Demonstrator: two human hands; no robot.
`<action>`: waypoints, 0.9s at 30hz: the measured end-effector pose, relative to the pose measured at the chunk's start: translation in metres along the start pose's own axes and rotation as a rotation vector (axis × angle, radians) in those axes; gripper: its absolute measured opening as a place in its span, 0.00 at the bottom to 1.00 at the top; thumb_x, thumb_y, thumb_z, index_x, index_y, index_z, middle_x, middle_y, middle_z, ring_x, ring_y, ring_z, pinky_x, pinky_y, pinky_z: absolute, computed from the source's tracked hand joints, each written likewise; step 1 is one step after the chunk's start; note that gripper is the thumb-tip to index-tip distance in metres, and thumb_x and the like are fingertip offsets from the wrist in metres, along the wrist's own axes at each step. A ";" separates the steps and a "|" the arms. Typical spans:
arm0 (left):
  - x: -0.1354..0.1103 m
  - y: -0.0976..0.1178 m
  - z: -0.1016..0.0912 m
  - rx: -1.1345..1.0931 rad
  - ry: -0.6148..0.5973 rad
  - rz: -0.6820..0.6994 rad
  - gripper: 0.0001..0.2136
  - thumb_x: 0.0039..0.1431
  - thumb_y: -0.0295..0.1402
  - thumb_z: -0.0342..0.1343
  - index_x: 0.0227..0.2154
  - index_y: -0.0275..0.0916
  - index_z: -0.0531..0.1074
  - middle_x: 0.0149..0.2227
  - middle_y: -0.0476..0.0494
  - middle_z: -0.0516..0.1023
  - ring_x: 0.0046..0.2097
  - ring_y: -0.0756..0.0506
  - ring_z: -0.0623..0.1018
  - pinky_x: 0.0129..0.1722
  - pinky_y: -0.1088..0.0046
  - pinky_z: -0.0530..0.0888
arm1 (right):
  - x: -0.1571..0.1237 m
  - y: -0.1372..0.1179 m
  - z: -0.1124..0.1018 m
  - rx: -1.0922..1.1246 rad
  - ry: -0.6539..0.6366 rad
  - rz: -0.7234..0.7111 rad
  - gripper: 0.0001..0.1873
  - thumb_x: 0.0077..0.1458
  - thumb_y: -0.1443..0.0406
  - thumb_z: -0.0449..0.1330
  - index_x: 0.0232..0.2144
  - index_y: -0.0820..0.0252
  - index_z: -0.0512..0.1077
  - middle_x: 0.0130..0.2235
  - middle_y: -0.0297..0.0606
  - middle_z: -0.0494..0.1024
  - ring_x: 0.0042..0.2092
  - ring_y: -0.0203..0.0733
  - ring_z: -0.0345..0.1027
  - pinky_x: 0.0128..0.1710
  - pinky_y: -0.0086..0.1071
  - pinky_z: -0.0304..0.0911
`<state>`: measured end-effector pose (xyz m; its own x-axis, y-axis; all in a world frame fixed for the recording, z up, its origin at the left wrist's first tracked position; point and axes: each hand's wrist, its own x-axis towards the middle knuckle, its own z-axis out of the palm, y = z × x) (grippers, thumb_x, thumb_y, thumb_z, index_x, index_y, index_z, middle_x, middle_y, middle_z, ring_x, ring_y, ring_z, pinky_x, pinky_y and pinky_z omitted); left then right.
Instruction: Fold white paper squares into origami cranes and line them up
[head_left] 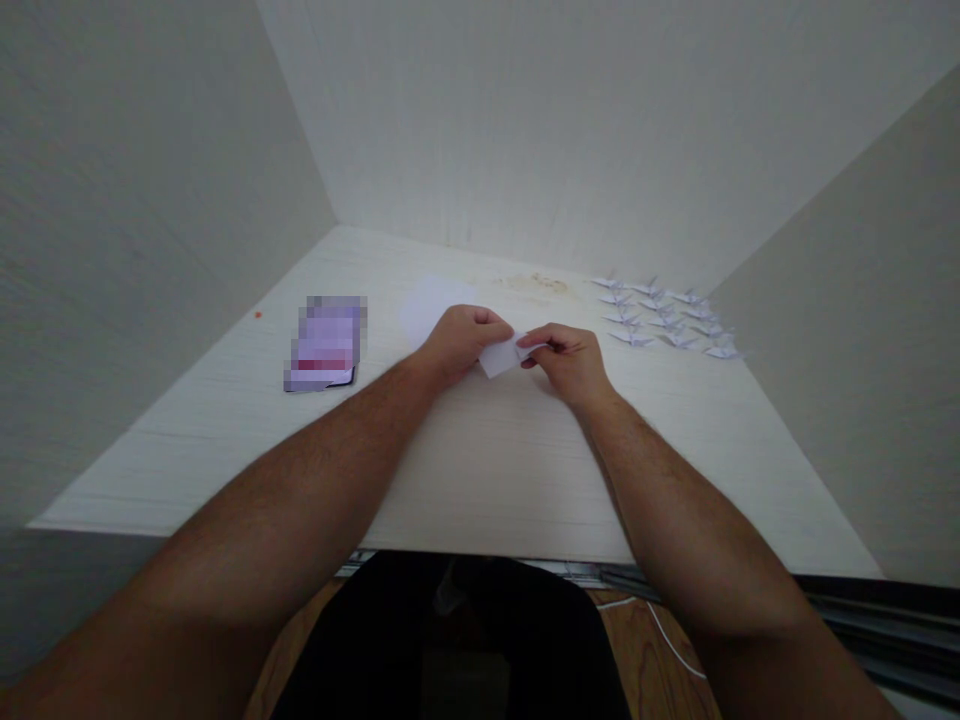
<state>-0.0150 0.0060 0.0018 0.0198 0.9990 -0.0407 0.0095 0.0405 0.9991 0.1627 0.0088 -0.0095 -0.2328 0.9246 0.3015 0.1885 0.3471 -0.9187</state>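
Observation:
A small folded piece of white paper (496, 360) is held just above the middle of the table, between both hands. My left hand (466, 340) is closed on its left part, with the thumb along the upper edge. My right hand (568, 358) pinches the right end of the paper between thumb and fingers. One pointed corner of the paper hangs down between the hands. Its finer folds are too small to make out. Several white paper cranes (664, 322) stand in rows at the back right of the table.
The pale table (495, 470) is enclosed by walls on the left, back and right. A blurred, pixelated phone-like object (326, 345) lies at the left. A round whitish patch (431, 305) shows behind my left hand. Brownish stains mark the back. A white cable (671, 640) hangs below the front edge.

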 end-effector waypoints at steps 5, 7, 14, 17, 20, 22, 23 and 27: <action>0.000 -0.001 -0.001 0.032 -0.011 0.006 0.07 0.42 0.33 0.64 0.23 0.36 0.75 0.22 0.47 0.75 0.23 0.51 0.71 0.23 0.75 0.65 | 0.001 0.003 0.000 0.030 -0.009 0.002 0.09 0.44 0.69 0.60 0.27 0.56 0.80 0.25 0.32 0.79 0.27 0.35 0.74 0.29 0.31 0.71; 0.000 -0.001 -0.001 0.073 -0.012 0.014 0.07 0.43 0.34 0.63 0.23 0.36 0.75 0.22 0.47 0.75 0.23 0.52 0.71 0.22 0.75 0.64 | 0.002 0.003 0.000 0.028 -0.013 0.019 0.08 0.44 0.68 0.61 0.27 0.56 0.80 0.26 0.32 0.79 0.28 0.35 0.74 0.29 0.31 0.72; -0.001 0.000 -0.002 0.158 -0.006 0.049 0.07 0.45 0.35 0.64 0.23 0.36 0.75 0.22 0.47 0.75 0.23 0.51 0.71 0.22 0.76 0.64 | 0.001 -0.002 -0.002 0.044 -0.063 0.062 0.06 0.47 0.64 0.63 0.29 0.58 0.79 0.26 0.33 0.79 0.27 0.36 0.74 0.29 0.31 0.72; -0.003 0.002 -0.003 0.234 -0.007 0.072 0.08 0.45 0.36 0.64 0.23 0.36 0.75 0.22 0.48 0.75 0.24 0.52 0.70 0.23 0.76 0.63 | 0.002 -0.006 0.000 0.090 -0.055 0.106 0.09 0.47 0.62 0.65 0.33 0.57 0.75 0.25 0.30 0.78 0.25 0.33 0.71 0.26 0.29 0.70; -0.004 0.004 -0.003 0.276 -0.008 0.092 0.08 0.46 0.37 0.64 0.23 0.36 0.75 0.21 0.48 0.75 0.23 0.52 0.69 0.22 0.76 0.62 | 0.002 -0.008 0.001 0.124 -0.051 0.178 0.16 0.44 0.65 0.66 0.38 0.56 0.70 0.23 0.25 0.76 0.23 0.33 0.70 0.23 0.27 0.68; -0.004 0.004 -0.004 0.285 -0.004 0.098 0.08 0.46 0.37 0.64 0.23 0.36 0.75 0.21 0.48 0.74 0.23 0.52 0.70 0.22 0.76 0.63 | 0.002 -0.008 0.002 0.109 -0.064 0.212 0.15 0.44 0.66 0.66 0.37 0.57 0.69 0.21 0.24 0.74 0.22 0.33 0.70 0.22 0.26 0.67; -0.004 0.005 -0.004 0.283 -0.002 0.099 0.08 0.46 0.36 0.64 0.24 0.36 0.75 0.21 0.48 0.74 0.23 0.52 0.70 0.22 0.76 0.63 | 0.002 -0.009 0.002 0.096 -0.072 0.217 0.15 0.43 0.67 0.66 0.36 0.57 0.69 0.20 0.24 0.74 0.21 0.33 0.70 0.21 0.25 0.65; -0.003 0.005 -0.004 0.278 0.010 0.091 0.08 0.46 0.36 0.64 0.24 0.36 0.75 0.21 0.49 0.74 0.23 0.52 0.70 0.23 0.76 0.64 | 0.002 -0.008 0.001 0.054 -0.084 0.193 0.13 0.43 0.68 0.65 0.34 0.58 0.70 0.20 0.25 0.75 0.20 0.31 0.68 0.19 0.24 0.61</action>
<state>-0.0185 0.0033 0.0066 0.0227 0.9985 0.0502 0.2816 -0.0546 0.9580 0.1595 0.0080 -0.0022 -0.2763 0.9560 0.0987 0.1861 0.1540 -0.9704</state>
